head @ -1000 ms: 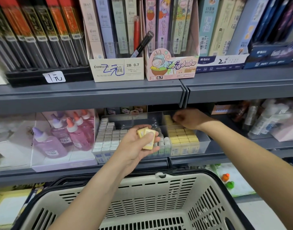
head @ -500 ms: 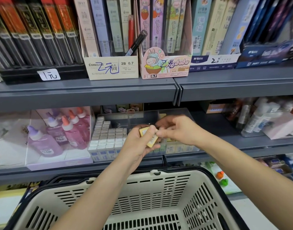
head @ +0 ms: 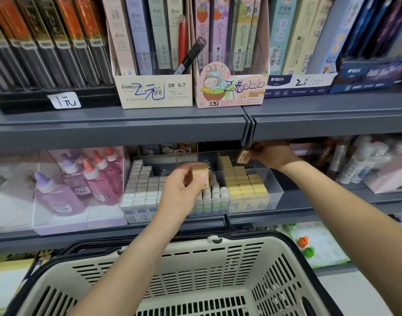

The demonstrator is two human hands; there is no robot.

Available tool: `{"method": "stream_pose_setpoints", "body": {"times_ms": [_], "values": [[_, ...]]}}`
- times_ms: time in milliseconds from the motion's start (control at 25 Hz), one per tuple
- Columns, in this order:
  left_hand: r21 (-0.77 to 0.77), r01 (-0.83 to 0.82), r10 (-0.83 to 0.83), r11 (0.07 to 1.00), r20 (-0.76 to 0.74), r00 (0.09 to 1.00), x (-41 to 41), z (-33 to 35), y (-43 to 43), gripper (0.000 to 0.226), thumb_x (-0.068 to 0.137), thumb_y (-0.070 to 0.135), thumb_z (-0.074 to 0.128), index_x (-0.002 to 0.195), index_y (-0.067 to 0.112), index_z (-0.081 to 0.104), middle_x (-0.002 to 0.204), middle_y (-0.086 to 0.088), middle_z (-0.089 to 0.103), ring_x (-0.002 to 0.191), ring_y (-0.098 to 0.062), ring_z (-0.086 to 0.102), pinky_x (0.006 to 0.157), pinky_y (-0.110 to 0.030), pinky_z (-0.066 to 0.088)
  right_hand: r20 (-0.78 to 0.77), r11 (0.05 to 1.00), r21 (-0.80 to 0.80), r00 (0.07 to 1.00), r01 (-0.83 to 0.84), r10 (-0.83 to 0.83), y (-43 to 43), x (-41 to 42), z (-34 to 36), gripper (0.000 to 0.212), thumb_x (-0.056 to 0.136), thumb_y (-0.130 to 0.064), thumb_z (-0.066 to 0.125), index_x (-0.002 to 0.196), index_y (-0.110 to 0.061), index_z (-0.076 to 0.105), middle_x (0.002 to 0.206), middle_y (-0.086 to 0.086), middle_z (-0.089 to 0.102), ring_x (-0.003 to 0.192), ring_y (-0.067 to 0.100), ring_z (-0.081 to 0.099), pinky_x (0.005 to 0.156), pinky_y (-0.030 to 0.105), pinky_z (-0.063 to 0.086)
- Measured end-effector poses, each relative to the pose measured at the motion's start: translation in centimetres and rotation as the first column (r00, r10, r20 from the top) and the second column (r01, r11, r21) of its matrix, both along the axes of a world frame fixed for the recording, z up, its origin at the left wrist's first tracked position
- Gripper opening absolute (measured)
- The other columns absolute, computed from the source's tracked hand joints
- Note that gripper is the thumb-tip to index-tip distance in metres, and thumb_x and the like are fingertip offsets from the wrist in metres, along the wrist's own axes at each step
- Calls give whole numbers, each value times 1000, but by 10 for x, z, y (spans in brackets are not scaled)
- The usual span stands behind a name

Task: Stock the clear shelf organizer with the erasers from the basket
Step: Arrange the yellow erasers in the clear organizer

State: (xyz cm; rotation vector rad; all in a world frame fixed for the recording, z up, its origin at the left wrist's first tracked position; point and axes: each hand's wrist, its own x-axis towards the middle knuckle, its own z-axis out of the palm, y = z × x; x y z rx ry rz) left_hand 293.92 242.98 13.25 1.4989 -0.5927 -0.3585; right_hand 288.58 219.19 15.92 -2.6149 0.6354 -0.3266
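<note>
A clear shelf organizer (head: 274, 185) stands on the middle shelf, holding rows of white, green-banded and yellow erasers (head: 245, 185). My left hand (head: 184, 190) grips a small stack of yellow erasers (head: 201, 177) in front of the organizer's middle section. My right hand (head: 270, 155) pinches one yellow eraser (head: 243, 156) over the back of the organizer's right compartment, just under the upper shelf's edge. The cream basket (head: 218, 247) with a black rim sits below my arms; its bottom is hidden.
The grey upper shelf edge (head: 150, 131) hangs low over the organizer. Pink glue bottles (head: 90, 181) in a display box stand to the left. White bottles (head: 373, 165) crowd the right of the shelf. Pencil-lead boxes (head: 154, 92) fill the shelf above.
My right hand took one yellow eraser from the stack in my left hand and carried it right and back, over the yellow compartment. My left hand stayed almost in place.
</note>
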Motion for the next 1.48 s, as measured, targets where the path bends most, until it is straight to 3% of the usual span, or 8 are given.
{"method": "stream_pose_setpoints", "body": {"times_ms": [160,440,640,760,1040,1280,1360,1480], "values": [[-19,-102,101,995,-14,995,10,-6,6,23,87,11,61,94,32,64,89,6,68,84,-14,64,74,-26,52,-135,995,-10,986,-102,100,-3,14,-13,11,92,-16,54,91,-18,65,88,-9,56,84,10,50,66,5,32],[32,-80,81,996,-35,996,15,-10,4,25,84,-1,61,98,20,61,90,8,67,79,1,65,72,-14,51,-356,983,-97,928,-158,114,7,18,-15,27,97,-29,41,116,-22,59,121,3,59,97,17,51,81,24,35],[30,-58,59,998,-23,998,10,-7,0,27,84,3,64,89,29,59,93,8,68,87,-6,65,85,-28,53,14,960,267,996,-90,89,60,-2,7,21,90,-50,47,90,-35,62,76,-18,67,67,5,61,73,25,47],[68,-35,32,997,40,999,-1,-6,-5,19,82,16,70,91,29,61,97,6,69,93,-11,65,85,-29,53,120,921,348,982,-176,143,96,-13,11,27,84,-51,54,70,-29,62,59,-5,68,50,6,63,61,23,52],[24,-5,7,1000,-93,996,-13,-3,-3,22,86,14,64,97,31,56,103,7,64,91,-8,66,75,-19,54,184,785,568,968,-246,170,89,-31,21,21,84,-2,62,91,-22,59,78,2,66,64,10,63,61,21,53],[104,3,4,995,-61,998,-15,-5,-4,21,83,8,66,93,25,57,96,4,65,87,-7,65,72,-20,55,167,728,661,981,-184,97,71,-33,10,16,80,-1,68,93,-9,64,80,4,71,63,8,68,57,15,55],[151,-31,26,988,34,999,-11,-10,6,22,85,11,64,93,30,56,99,7,63,88,-2,62,79,-22,53,154,832,550,988,-68,-21,51,-27,12,13,81,-3,67,91,-12,65,92,5,69,75,14,67,68,20,56],[211,-75,41,975,160,986,-11,-22,31,23,86,16,62,92,37,56,97,11,63,87,6,58,77,-9,47,-20,991,-104,996,88,-91,17,-13,13,9,93,-23,53,92,-22,61,106,3,63,99,22,57,75,23,36]]}}
